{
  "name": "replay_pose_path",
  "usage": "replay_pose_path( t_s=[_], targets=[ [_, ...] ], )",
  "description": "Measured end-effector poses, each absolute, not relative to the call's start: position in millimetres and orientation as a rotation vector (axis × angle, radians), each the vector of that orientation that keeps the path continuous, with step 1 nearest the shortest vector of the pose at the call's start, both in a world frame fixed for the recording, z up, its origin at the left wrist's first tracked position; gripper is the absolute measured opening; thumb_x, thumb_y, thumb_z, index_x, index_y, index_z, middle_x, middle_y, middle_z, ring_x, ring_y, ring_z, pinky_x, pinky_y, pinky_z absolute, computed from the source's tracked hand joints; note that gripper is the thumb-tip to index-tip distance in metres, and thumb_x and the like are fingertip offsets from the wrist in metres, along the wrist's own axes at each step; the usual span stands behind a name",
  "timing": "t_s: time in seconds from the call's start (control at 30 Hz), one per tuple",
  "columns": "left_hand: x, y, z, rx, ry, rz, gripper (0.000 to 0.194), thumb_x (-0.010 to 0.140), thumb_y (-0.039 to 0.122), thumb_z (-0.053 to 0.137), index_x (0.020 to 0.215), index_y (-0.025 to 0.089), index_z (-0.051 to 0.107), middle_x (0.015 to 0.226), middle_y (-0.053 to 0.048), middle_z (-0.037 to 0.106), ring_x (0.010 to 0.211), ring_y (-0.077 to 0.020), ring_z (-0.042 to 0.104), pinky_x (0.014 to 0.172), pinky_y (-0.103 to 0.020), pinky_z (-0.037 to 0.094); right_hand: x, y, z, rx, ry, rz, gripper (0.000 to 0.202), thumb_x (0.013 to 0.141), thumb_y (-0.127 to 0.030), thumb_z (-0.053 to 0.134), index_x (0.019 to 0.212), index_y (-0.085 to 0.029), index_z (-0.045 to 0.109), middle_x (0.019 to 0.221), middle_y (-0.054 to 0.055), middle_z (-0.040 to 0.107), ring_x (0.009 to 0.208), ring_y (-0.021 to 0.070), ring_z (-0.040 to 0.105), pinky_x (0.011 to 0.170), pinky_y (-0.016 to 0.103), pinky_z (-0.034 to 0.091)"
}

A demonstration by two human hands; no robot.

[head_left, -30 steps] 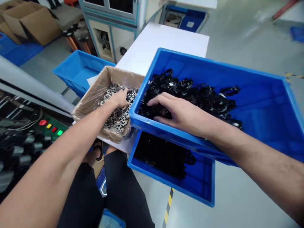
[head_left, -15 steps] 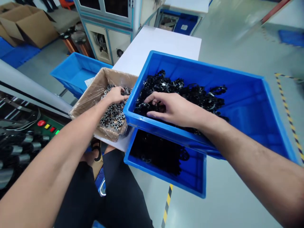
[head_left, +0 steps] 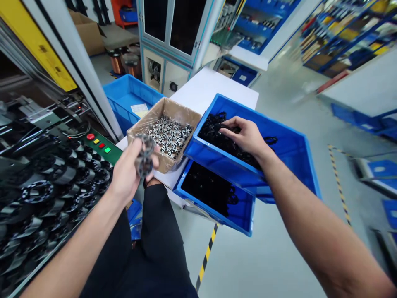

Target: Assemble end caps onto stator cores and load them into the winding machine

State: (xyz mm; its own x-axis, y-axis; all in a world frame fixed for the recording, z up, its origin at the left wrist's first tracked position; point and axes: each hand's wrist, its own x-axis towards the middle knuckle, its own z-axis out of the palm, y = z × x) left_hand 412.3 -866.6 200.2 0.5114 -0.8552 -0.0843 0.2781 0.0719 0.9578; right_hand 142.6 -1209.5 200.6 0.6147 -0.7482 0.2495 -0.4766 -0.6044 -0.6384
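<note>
My left hand [head_left: 128, 165] is closed around a couple of metal ring cores [head_left: 145, 155], blurred by motion, in front of the cardboard box. That box [head_left: 139, 128], lined with clear plastic, holds rows of similar metal ring cores [head_left: 170, 134]. My right hand [head_left: 246, 134] reaches into the upper blue bin [head_left: 285, 132], its thumb and fingers curled on a black plastic ring part [head_left: 228, 127]. Its fingertips are partly hidden among the loose black parts [head_left: 214, 134] there.
A lower blue bin [head_left: 251, 207] with black parts sits beneath the upper one. At left, several dark rings [head_left: 37, 192] stand by a green button panel [head_left: 107, 155]. Behind are a white table [head_left: 214, 85] and another blue bin [head_left: 120, 93].
My left hand has come out of the cardboard box toward me and left, carrying metal ring cores. My right hand stays in the upper bin, its fingers closer together. The view has turned.
</note>
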Motion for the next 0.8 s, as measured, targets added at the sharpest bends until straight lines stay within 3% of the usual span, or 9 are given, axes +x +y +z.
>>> replay_pose_path(
  t_s=[0.07,0.17,0.27,0.4,0.5,0.57,0.63,0.7,0.8],
  targets=[
    [385,-803,187,1.146,-0.447,-1.080,0.063,0.100,0.086,0.082,0.121,0.031,0.058,0.093,-0.005,0.077,0.064,-0.0194,0.064,0.042,-0.026,0.044,141,-1210,199,-2.281,0.977,-0.765,0.032,0.085,-0.043,0.101,0.105,-0.023,0.086,0.094,0.005,0.086,0.075,0.0192,0.068,0.075,0.034,0.054],
    [348,-722,158,1.142,-0.298,-1.264,0.073,0.104,0.085,0.081,0.154,0.038,0.056,0.076,0.003,0.067,0.056,-0.0164,0.051,0.047,-0.023,0.044,146,-1213,204,-2.210,1.030,-0.890,0.035,0.070,-0.021,0.114,0.087,-0.021,0.083,0.076,-0.002,0.081,0.061,0.0113,0.059,0.062,0.028,0.045],
    [324,-669,137,1.142,-0.125,-1.317,0.073,0.104,0.086,0.083,0.145,0.029,0.064,0.081,0.002,0.067,0.063,-0.0129,0.051,0.053,-0.018,0.041,158,-1217,221,-2.171,1.076,-1.005,0.044,0.055,0.001,0.110,0.068,-0.020,0.075,0.054,-0.009,0.066,0.045,0.0070,0.048,0.050,0.028,0.033],
    [320,-635,141,0.965,0.124,-1.239,0.079,0.092,0.087,0.096,0.135,0.029,0.063,0.093,0.001,0.069,0.071,-0.0155,0.059,0.047,-0.016,0.041,180,-1183,238,-2.107,0.998,-1.303,0.052,0.069,0.007,0.100,0.058,-0.023,0.059,0.048,-0.013,0.054,0.041,0.0033,0.041,0.048,0.029,0.025],
    [329,-625,150,0.844,0.116,-1.155,0.076,0.091,0.081,0.100,0.131,0.029,0.062,0.095,-0.001,0.074,0.079,-0.0217,0.068,0.043,-0.020,0.050,196,-1090,224,-2.051,0.828,-1.410,0.051,0.085,-0.022,0.105,0.068,-0.026,0.057,0.061,-0.009,0.063,0.046,0.0057,0.054,0.051,0.028,0.036],
    [334,-622,153,0.759,0.035,-1.095,0.066,0.100,0.080,0.091,0.128,0.027,0.064,0.092,-0.003,0.075,0.076,-0.0225,0.070,0.042,-0.021,0.050,202,-1000,211,-2.042,0.523,-1.394,0.046,0.083,-0.037,0.113,0.079,-0.024,0.070,0.084,0.001,0.081,0.065,0.0127,0.073,0.063,0.030,0.054],
    [335,-622,153,0.690,-0.072,-1.026,0.059,0.109,0.080,0.079,0.127,0.026,0.065,0.088,-0.003,0.076,0.066,-0.0208,0.067,0.042,-0.022,0.048,206,-909,202,-2.038,0.255,-1.215,0.041,0.082,-0.038,0.118,0.100,-0.025,0.083,0.091,0.003,0.085,0.076,0.0196,0.082,0.070,0.033,0.064],
    [332,-622,155,0.680,-0.154,-0.952,0.055,0.115,0.078,0.069,0.134,0.027,0.067,0.086,-0.002,0.075,0.060,-0.0194,0.065,0.044,-0.024,0.049,215,-836,198,-2.025,0.122,-0.992,0.060,0.085,-0.044,0.116,0.136,-0.029,0.087,0.092,0.000,0.086,0.073,0.0213,0.083,0.073,0.036,0.071],
    [327,-620,160,0.825,-0.197,-0.805,0.057,0.119,0.076,0.064,0.147,0.027,0.074,0.101,-0.005,0.080,0.080,-0.0233,0.078,0.068,-0.033,0.067,232,-779,194,-1.964,0.053,-0.696,0.068,0.096,-0.040,0.109,0.158,-0.035,0.081,0.106,0.000,0.092,0.088,0.0227,0.090,0.094,0.041,0.080]
  ],
)
